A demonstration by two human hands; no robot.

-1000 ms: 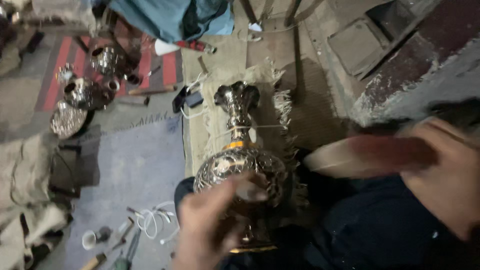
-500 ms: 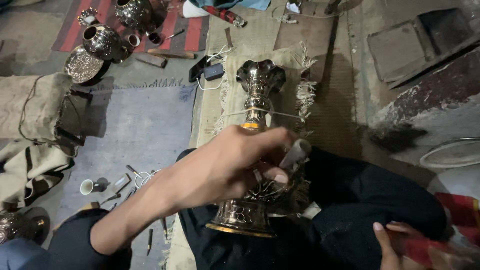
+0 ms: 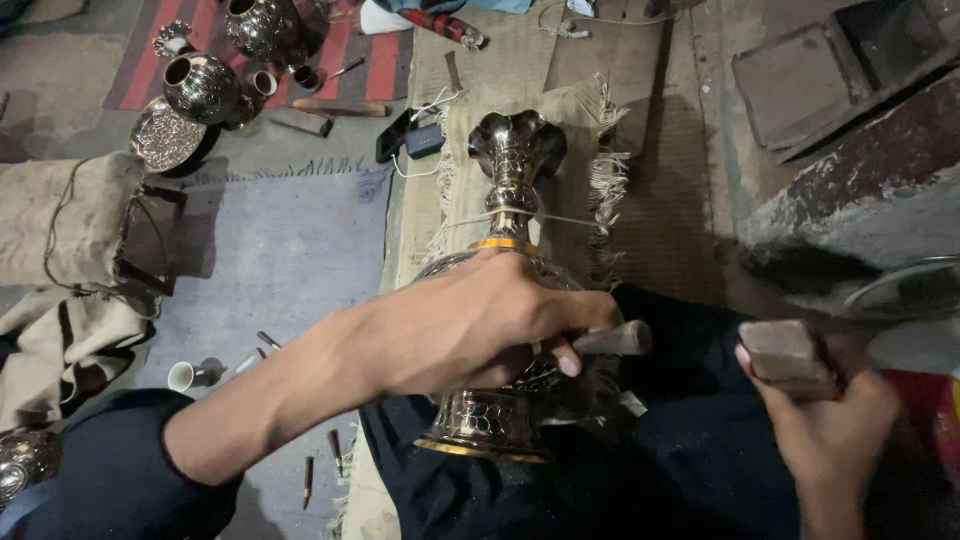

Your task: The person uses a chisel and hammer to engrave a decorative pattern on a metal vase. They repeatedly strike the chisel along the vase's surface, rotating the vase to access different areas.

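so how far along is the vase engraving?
Done: pattern covers the visible belly and foot of the brass vase on the lap. In hand: left hand holds a punch to it; right hand grips a wooden block. Left: cannot tell; hidden side unseen.

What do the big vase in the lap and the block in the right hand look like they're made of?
The vase: probably brass or a plated metal, polished; it gleams and shows engraved patterning with gold bands. The block in the right hand: dull brown, matte, likely wood, possibly stone; the look leaves it open.
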